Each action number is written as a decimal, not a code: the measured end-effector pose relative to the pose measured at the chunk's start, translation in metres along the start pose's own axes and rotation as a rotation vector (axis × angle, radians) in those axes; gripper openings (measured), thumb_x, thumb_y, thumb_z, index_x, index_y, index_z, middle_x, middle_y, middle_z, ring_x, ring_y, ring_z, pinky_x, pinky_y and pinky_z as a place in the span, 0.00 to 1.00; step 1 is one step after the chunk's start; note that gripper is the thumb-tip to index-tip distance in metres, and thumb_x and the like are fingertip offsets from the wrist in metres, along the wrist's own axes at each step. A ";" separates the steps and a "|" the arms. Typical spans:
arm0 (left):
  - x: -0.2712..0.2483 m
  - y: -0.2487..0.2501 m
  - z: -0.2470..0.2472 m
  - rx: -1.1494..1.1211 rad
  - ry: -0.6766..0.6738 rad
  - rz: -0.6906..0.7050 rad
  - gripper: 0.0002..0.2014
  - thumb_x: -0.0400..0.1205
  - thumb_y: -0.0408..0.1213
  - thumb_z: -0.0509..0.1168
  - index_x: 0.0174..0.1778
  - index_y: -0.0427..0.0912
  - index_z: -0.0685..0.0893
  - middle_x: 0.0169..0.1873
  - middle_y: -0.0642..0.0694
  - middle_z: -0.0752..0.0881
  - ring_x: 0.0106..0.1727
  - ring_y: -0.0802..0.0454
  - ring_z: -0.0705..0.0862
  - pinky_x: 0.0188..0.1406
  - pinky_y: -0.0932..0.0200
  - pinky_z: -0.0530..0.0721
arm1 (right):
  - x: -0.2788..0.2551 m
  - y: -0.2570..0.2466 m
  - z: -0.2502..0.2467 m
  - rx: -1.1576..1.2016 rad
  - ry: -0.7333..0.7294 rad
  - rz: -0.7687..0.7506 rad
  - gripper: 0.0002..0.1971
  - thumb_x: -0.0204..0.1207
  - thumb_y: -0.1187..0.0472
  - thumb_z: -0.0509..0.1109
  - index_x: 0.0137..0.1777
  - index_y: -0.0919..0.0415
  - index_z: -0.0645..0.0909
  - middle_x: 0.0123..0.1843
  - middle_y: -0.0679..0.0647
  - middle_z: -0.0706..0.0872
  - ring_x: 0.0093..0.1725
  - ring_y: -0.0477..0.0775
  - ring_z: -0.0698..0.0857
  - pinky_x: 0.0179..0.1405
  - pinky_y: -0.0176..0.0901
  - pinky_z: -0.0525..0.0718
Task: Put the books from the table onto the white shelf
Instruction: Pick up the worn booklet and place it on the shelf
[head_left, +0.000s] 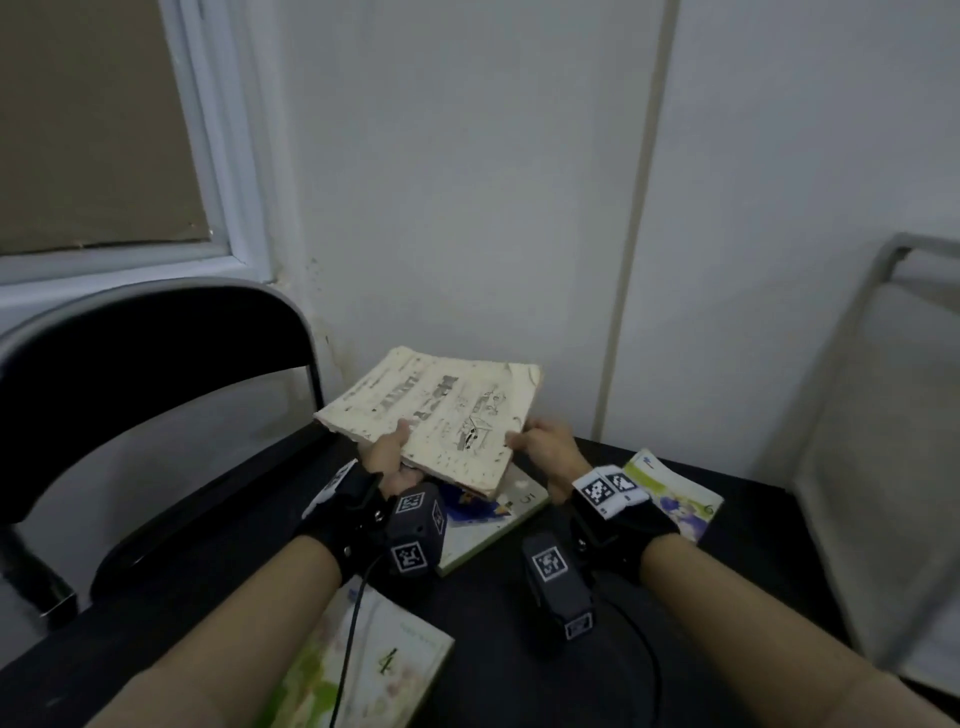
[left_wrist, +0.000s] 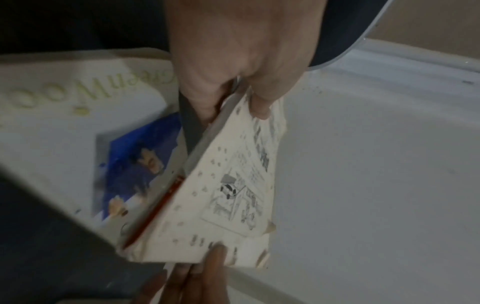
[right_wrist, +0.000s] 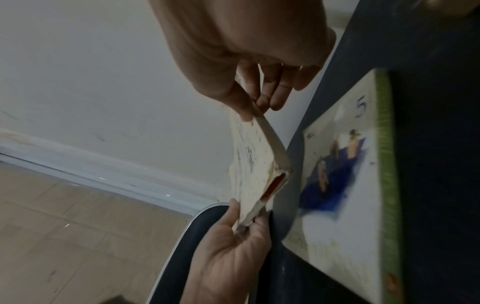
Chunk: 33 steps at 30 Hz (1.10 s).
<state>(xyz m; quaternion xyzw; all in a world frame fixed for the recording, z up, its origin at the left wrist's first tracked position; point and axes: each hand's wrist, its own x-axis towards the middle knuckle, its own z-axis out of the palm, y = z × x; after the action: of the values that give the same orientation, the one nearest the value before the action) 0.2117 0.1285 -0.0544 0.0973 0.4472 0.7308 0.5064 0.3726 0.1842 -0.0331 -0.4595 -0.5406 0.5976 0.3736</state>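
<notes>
A worn cream book (head_left: 436, 415) with dark drawings on its cover is held tilted above the black table (head_left: 493, 597). My left hand (head_left: 389, 452) pinches its near left edge, thumb on the cover. My right hand (head_left: 545, 447) pinches its right edge. In the left wrist view the cream book (left_wrist: 221, 195) sits between thumb and fingers. The right wrist view shows the cream book (right_wrist: 259, 164) edge-on, with a red strip at its corner. A book marked 5 (head_left: 498, 525) lies flat under it. A white shelf (head_left: 883, 441) stands at the right.
A book marked 4 (head_left: 374, 670) lies at the table's near edge under my left forearm. Another green-and-white book (head_left: 675, 499) lies past my right wrist. A black chair (head_left: 156, 415) stands at the left. A white wall (head_left: 467, 182) is right behind the table.
</notes>
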 end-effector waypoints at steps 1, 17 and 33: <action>0.008 -0.010 0.005 -0.036 0.000 0.031 0.24 0.86 0.33 0.56 0.79 0.37 0.63 0.75 0.36 0.74 0.74 0.35 0.74 0.51 0.42 0.87 | 0.003 0.010 -0.012 -0.018 0.034 0.004 0.16 0.75 0.77 0.65 0.63 0.77 0.78 0.63 0.69 0.84 0.58 0.62 0.85 0.49 0.43 0.84; 0.050 -0.044 0.082 0.448 -0.506 0.187 0.23 0.82 0.23 0.58 0.73 0.43 0.70 0.66 0.40 0.82 0.61 0.46 0.86 0.49 0.47 0.89 | 0.070 -0.003 -0.126 -0.569 0.140 -0.012 0.48 0.65 0.47 0.78 0.76 0.73 0.60 0.74 0.67 0.72 0.73 0.67 0.73 0.71 0.64 0.73; 0.106 -0.041 0.131 0.558 -0.648 0.041 0.25 0.82 0.26 0.59 0.76 0.43 0.66 0.71 0.38 0.79 0.68 0.37 0.80 0.59 0.40 0.84 | 0.113 -0.007 -0.163 0.004 -0.189 -0.073 0.21 0.76 0.69 0.69 0.69 0.64 0.74 0.65 0.65 0.84 0.56 0.62 0.88 0.49 0.54 0.89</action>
<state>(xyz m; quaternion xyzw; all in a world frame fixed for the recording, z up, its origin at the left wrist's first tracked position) 0.2668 0.2928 -0.0427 0.4641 0.4435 0.5234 0.5604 0.4933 0.3411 -0.0414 -0.3802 -0.5888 0.6252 0.3433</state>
